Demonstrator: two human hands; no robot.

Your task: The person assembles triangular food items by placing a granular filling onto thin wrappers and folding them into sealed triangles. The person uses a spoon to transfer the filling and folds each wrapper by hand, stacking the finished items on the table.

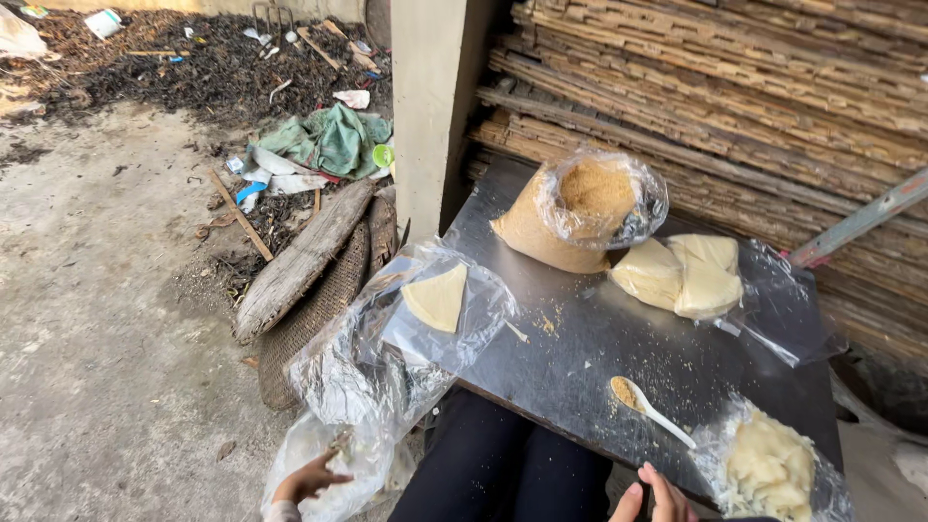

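We see plastic bag (pixel 324 462) hanging off tray's near-left corner, crumpled, long axis running from tray edge down toward bottom left. Our left hand (pixel 307 480) pinches its lower end — fingers closed on film. Our right hand (pixel 655 498) at bottom edge, fingers loosely spread, holding nothing; white spoon (pixel 650 407) just above it, bowl pointing up-left, handle toward hand. Dark tray (pixel 580 338) carries triangular dough piece (pixel 437 297), bag of brown crumbs (pixel 580 208), dough lump (pixel 770 466) at right.
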